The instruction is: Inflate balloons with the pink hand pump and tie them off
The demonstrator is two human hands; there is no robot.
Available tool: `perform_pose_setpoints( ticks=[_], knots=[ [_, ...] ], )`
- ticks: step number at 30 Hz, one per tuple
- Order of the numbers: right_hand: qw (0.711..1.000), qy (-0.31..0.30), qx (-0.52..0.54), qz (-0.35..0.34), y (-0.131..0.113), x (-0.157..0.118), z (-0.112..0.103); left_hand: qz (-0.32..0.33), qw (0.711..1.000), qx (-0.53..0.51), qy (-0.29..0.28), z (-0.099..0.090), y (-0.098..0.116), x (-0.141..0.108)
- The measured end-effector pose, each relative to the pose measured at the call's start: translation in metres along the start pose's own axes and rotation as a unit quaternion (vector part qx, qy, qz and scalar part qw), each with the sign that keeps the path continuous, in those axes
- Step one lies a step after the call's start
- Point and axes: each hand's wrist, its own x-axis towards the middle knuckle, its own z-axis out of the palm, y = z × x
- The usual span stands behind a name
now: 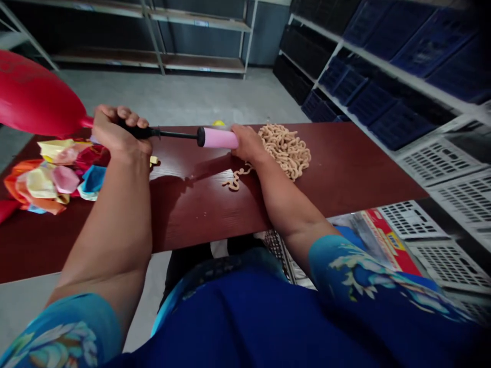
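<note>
A hand pump with a pink barrel (220, 138) and a black rod is stretched between my hands above the dark red table (192, 214). My left hand (120, 130) wraps round its black end, close to the neck of a large inflated red balloon (38, 97). My right hand (249, 144) grips the far end of the pink barrel. Beside my right hand lies a heap of beige cord (286, 151), with a loose curl reaching toward the table's middle. Several flat balloons (57, 176) in mixed colours are piled left of my left forearm.
A small yellow object (218, 123) shows at the table's back edge. Shelves (203, 64) stand at the back, and blue crates (387, 107) fill a rack on the right. White baskets (448, 263) sit low at the right.
</note>
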Motion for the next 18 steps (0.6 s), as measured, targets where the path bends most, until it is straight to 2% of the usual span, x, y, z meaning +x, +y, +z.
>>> perform_pose_setpoints(
  ticks=[9,13,18],
  knots=[
    [0.999,-0.016,0.002,-0.049,-0.025,0.003,0.001,-0.023,0.995,0.085,-0.043,0.013,-0.029,-0.025],
    [0.997,-0.021,0.002,-0.076,-0.025,0.005,-0.005,-0.027,0.988,0.147,-0.034,0.012,-0.02,-0.022],
    [0.998,-0.021,-0.003,-0.066,-0.02,0.007,-0.011,0.011,0.992,0.125,0.024,0.002,0.005,-0.001]
  ],
)
